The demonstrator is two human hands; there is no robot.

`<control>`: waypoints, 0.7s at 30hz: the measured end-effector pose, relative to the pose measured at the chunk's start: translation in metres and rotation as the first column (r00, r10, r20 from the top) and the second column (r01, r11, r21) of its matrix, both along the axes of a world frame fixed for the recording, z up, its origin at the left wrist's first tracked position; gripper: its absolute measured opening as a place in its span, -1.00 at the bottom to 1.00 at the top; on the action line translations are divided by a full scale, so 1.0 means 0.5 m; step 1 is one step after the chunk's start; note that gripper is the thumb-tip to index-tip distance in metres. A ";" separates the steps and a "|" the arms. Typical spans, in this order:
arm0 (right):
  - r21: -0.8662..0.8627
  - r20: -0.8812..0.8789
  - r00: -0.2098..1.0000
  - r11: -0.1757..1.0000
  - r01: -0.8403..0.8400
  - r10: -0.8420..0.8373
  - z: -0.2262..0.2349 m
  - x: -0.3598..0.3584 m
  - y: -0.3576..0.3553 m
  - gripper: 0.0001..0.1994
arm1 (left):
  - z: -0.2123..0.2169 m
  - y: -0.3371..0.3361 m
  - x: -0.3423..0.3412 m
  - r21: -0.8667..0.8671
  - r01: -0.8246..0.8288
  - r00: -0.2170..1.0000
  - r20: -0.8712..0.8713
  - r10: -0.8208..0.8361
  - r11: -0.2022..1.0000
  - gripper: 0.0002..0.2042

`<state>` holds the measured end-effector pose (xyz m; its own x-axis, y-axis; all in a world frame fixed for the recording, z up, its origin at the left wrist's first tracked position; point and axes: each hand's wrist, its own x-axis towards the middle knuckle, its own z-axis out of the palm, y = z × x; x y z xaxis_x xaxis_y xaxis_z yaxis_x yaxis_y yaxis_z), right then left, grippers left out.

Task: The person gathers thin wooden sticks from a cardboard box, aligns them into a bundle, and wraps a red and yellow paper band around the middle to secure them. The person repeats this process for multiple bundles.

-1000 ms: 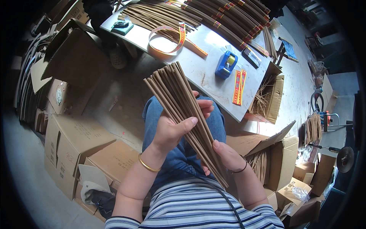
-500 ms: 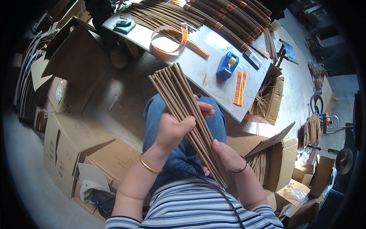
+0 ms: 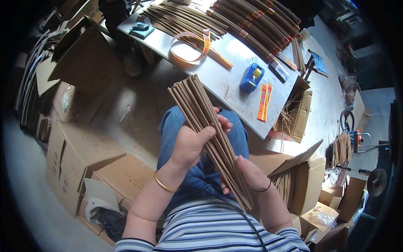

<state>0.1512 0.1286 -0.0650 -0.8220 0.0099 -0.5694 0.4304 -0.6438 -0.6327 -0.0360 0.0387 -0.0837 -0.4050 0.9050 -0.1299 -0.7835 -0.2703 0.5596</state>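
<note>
A bundle of long brown incense sticks (image 3: 196, 107) lies slantwise above my lap, its upper ends toward the table. My left hand (image 3: 189, 143) wraps around the middle of the bundle, thumb across the top and fingertips showing on the far side. Lower down, my right hand (image 3: 252, 174) closes on the sticks, its thumb along the right side and a fingertip visible on the left. Part of the right fingers is hidden behind the sticks. At their upper ends the sticks are slightly uneven.
The white table (image 3: 235, 98) ahead carries a blue tape dispenser (image 3: 252, 77), red-yellow paper strips (image 3: 264, 102), a curled strip (image 3: 205, 44), loose sticks (image 3: 180, 21) and banded bundles (image 3: 256, 25). Cardboard boxes (image 3: 86, 151) stand at left; an open box (image 3: 308, 185) with sticks is at right.
Both hands keep their hold on the incense sticks, with only a slight shift. The bundle's upper end sits a little lower and farther right in the picture; the table view has shifted slightly too.
</note>
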 end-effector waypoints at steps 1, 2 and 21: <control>0.089 -0.012 0.999 0.995 0.039 -0.038 0.013 -0.011 -0.009 -0.46 | -0.001 0.000 0.001 -0.030 -0.021 1.000 0.009 0.021 0.999 -0.60; 0.176 -0.029 0.997 0.981 0.079 -0.075 0.020 -0.020 -0.016 -0.53 | -0.005 0.000 0.002 -0.060 -0.042 0.999 0.017 0.043 0.997 -0.61; 0.689 0.073 0.997 0.722 -0.068 0.025 0.056 -0.368 0.219 -0.65 | -0.099 -0.032 -0.121 -0.350 -0.383 0.881 0.141 0.452 0.855 -0.76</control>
<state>-0.0326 0.2380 -0.0371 -0.8003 0.3801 -0.4637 0.4954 -0.0163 -0.8685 -0.0966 0.0227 -0.1332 -0.6669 0.5576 -0.4942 -0.7426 -0.4433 0.5020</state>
